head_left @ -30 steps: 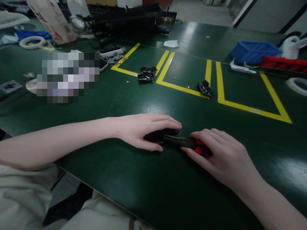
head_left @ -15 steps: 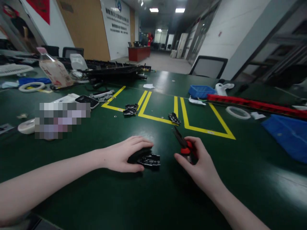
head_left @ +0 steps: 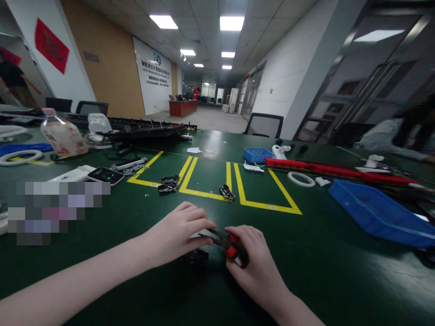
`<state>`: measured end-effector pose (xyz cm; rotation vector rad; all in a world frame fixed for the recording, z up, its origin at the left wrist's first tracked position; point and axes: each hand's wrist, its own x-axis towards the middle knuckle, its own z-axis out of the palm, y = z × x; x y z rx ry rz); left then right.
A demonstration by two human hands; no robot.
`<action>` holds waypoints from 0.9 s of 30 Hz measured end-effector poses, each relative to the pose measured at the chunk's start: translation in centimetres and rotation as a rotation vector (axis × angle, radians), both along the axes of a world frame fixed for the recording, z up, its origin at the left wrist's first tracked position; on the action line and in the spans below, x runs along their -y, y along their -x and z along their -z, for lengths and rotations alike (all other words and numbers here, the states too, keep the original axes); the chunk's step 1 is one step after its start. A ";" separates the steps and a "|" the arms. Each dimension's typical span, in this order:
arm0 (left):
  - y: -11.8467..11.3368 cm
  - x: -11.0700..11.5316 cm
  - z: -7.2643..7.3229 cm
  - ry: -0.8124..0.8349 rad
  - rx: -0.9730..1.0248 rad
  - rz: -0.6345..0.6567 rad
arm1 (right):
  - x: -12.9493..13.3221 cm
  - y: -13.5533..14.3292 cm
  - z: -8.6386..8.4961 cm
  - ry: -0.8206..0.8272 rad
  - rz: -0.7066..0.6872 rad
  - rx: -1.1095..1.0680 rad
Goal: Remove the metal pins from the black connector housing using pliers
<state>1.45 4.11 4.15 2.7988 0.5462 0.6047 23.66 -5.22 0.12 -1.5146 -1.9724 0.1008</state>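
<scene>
My right hand point(head_left: 249, 258) is wrapped round red-and-black pliers point(head_left: 234, 249), whose jaws point left and look parted. The fingers of my left hand point(head_left: 185, 231) reach to the jaw tips, thumb below and fingers above; whether something small is between them is too unclear to tell. Just under my left hand a black part point(head_left: 197, 256) lies on the green table, partly covered. Farther off, two black parts point(head_left: 168, 183) rest by the left yellow tape outline, and another black part point(head_left: 226, 192) lies at the corner of the middle outline.
A blue basket point(head_left: 257, 155), a long red strip point(head_left: 326, 169) and a larger blue bin point(head_left: 380, 213) are on the right. A bottle point(head_left: 63, 136), a black-faced device point(head_left: 106, 176) and long black parts point(head_left: 146, 133) occupy the left and back. People are at both sides.
The pliers have swung from pointing away to pointing left, and my right hand has moved left. My left hand has come off the black part to the jaws. The view has tilted up.
</scene>
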 end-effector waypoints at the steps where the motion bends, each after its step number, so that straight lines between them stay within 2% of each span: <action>1: -0.3 -0.1 -0.1 -0.032 -0.012 0.003 | 0.0 -0.1 0.0 -0.007 0.007 0.011; 5: -0.8 -0.5 0.1 -0.197 -0.030 0.004 | 0.2 -0.4 0.0 -0.013 0.063 0.055; 9: -0.9 -0.9 0.8 -0.379 -0.011 0.003 | 0.1 -0.5 0.1 0.017 0.184 0.085; 13: -0.9 -1.1 0.8 -0.451 -0.039 0.013 | 0.1 -0.4 0.0 0.069 0.253 0.093; 21: 1.1 -1.7 0.9 -0.428 0.033 -0.017 | 0.2 -0.8 -0.2 0.124 0.173 -0.029; 27: 2.1 -1.6 1.0 -0.261 0.056 -0.028 | 0.4 -0.7 -1.0 0.111 0.203 -0.124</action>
